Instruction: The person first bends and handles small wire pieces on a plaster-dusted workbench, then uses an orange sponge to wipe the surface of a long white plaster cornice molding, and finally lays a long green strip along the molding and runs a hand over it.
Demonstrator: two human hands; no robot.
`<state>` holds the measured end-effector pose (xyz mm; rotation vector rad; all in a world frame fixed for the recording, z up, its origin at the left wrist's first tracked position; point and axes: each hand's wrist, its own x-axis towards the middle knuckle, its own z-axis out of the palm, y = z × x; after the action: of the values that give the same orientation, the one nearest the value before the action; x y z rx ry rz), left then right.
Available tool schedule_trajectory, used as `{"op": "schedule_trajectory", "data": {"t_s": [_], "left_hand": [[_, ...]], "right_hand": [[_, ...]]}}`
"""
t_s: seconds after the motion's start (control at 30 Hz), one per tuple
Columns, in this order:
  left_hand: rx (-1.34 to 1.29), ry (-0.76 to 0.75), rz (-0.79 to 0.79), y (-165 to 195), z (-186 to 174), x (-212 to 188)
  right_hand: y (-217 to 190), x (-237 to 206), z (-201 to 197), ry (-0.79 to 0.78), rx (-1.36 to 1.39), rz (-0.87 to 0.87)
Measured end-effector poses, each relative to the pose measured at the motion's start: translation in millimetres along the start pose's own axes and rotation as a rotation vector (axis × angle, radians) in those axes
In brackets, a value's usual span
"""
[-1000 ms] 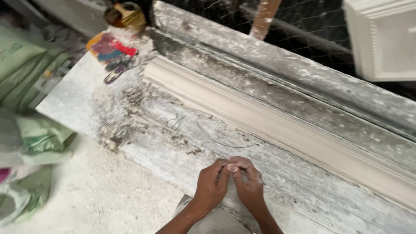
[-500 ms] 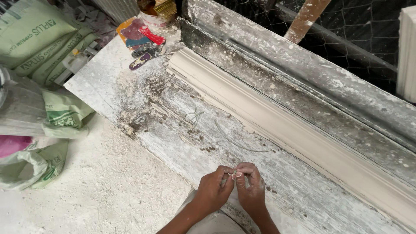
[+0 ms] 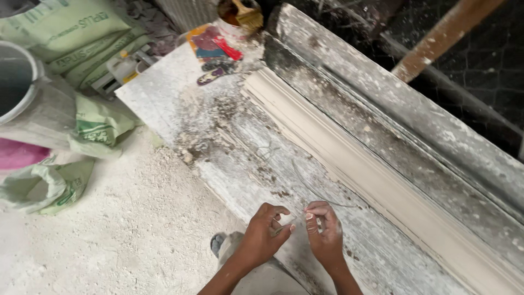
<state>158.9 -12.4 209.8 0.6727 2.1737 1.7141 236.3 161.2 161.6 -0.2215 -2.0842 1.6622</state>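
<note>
White plaster dust is coating the long worktop, which is running diagonally from upper left to lower right in the head view. The 2 hands are meeting over its near edge: the left hand and right hand are both pinching a small pale piece between fingertips, so it is sitting directly between them, equally close to each. A thin wire is curving away from the hands up the board, its length lying roughly along the worktop's long axis. Just beyond, a cream moulding strip is lying parallel, with a raised wall behind it. Open board is stretching up-left toward a brush and colourful scraps; green sacks and a bucket are crowding the dusty floor on the left.
</note>
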Motion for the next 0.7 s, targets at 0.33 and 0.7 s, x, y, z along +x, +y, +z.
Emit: {"op": "schedule_trajectory", "data": {"t_s": [0.33, 0.7], "left_hand": [[-0.616, 0.051, -0.326, -50, -48, -33], [-0.732, 0.191, -0.367, -104, -129, -62]], "right_hand": [[6, 33, 76, -0.585, 0.255, 0.429], [-14, 56, 166, -0.898, 0.437, 0.704]]}}
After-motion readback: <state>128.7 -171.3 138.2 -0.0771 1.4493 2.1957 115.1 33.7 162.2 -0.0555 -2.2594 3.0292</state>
